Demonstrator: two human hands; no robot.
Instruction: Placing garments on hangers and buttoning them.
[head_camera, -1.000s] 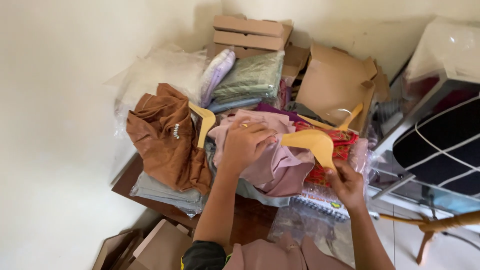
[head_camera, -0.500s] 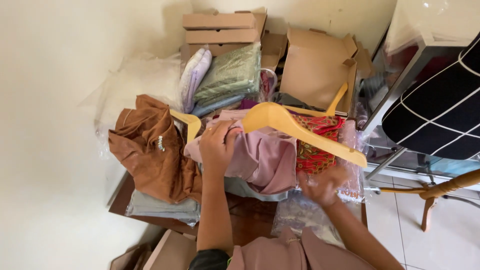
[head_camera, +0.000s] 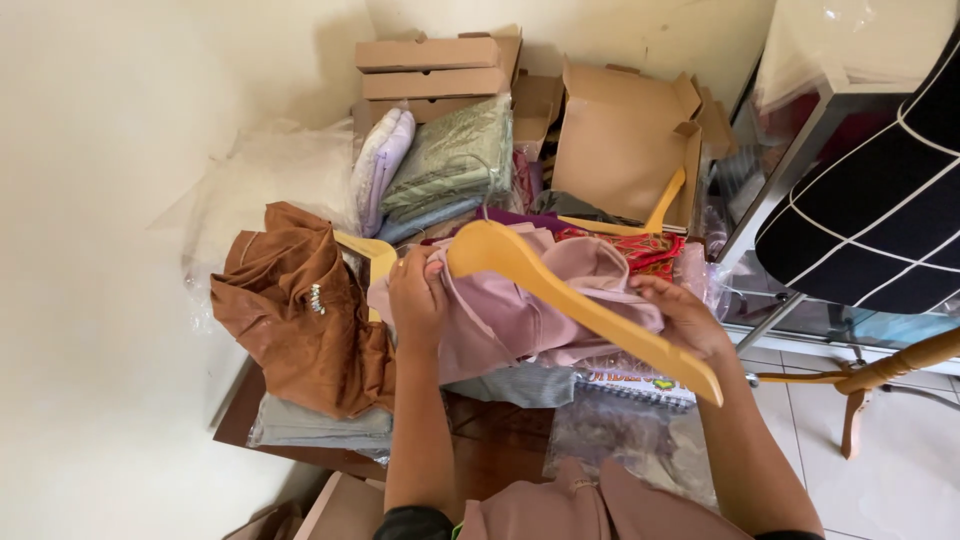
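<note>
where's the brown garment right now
In the head view the brown garment lies on the left of the pile, beside the left hand and the pink garment.

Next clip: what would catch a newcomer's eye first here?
A pale wooden hanger slants across the middle, over a pink garment that both hands grip: the left hand at the hanger's upper end, the right hand lower down. Left of them a brown garment lies crumpled, with cardboard boxes stacked against the wall behind.

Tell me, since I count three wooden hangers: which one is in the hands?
The big wooden hanger slanting across the pink garment, between left hand and right hand. The others lie untouched.
</note>
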